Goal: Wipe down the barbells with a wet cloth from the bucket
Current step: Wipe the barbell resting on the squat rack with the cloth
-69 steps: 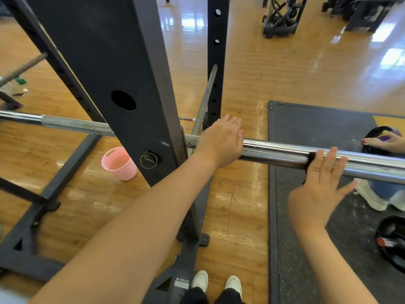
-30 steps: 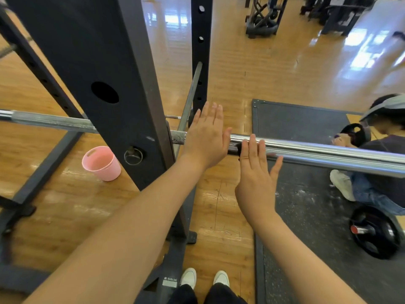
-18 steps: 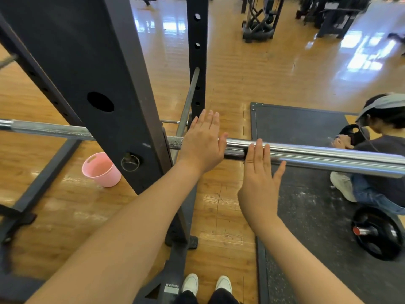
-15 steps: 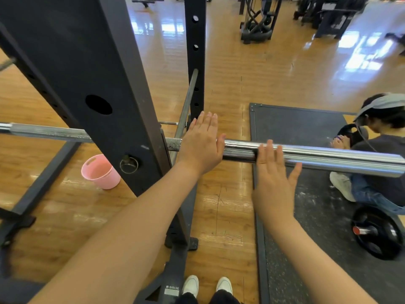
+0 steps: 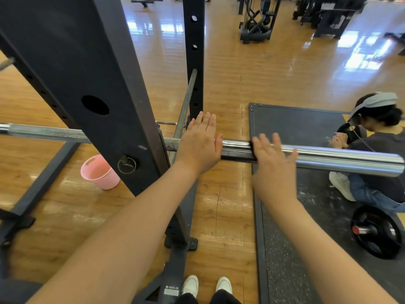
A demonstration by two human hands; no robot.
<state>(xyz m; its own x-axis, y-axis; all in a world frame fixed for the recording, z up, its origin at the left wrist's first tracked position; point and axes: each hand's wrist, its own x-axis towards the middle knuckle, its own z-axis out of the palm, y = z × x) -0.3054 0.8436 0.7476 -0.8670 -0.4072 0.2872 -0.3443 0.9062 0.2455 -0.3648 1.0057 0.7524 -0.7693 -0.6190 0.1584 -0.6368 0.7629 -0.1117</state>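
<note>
Black rack upright [image 5: 98,84], seated person [image 5: 377,154], weight plate [image 5: 375,232], rubber mat [image 5: 295,249]

Steel barbell [image 5: 328,155] lying level across the rack, its shiny sleeve pointing right. Dark cloth [image 5: 252,148] wrapped on the sleeve. Pink bucket [image 5: 99,172] upright on the floor below.

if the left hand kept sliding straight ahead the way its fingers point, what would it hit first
Probably the far rack upright: the left hand lies flat on the barbell, fingers aimed at its base. Depth is unclear.
</note>
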